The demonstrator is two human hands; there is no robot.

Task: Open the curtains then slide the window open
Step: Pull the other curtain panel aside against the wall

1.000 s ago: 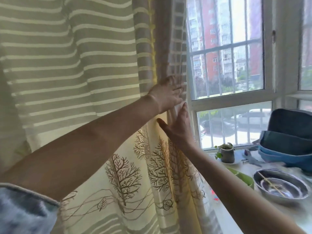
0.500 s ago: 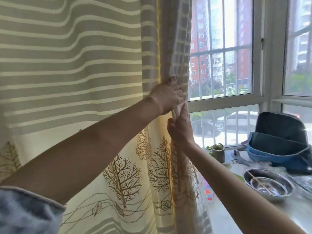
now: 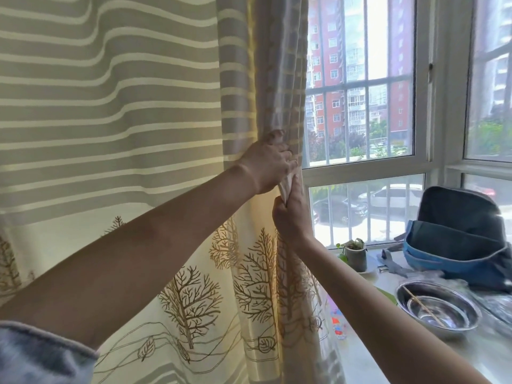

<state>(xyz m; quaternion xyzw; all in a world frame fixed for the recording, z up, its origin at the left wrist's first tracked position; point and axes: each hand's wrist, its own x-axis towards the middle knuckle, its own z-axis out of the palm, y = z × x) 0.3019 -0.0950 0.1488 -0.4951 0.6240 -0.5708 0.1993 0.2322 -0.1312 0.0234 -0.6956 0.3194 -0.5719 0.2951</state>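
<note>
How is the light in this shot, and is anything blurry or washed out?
Head view: daylight comes through the barred window, backlighting the striped, tree-printed curtain, which glows yellow along the fold near both hands; the sky is washed out; the blue-grey sleeve and the sill around the steel bowl look blurred; the curtain's stripes bow with the wide-angle lens.

Person, head-camera view, two arms in frame.

Left arm [image 3: 133,261]: bare from wrist to above the elbow. Sleeve [image 3: 41,353] at the upper arm, short, pale blue-grey denim-like cloth with a mottled, faded look and a thicker rolled or hemmed edge in grey.

Right arm [image 3: 388,314]: bare along its whole visible length; no sleeve visible.

Left hand [image 3: 267,167]: bare, no glove, no ring or watch visible.

Right hand [image 3: 291,214]: bare, likewise unadorned; wrist plain.
</note>
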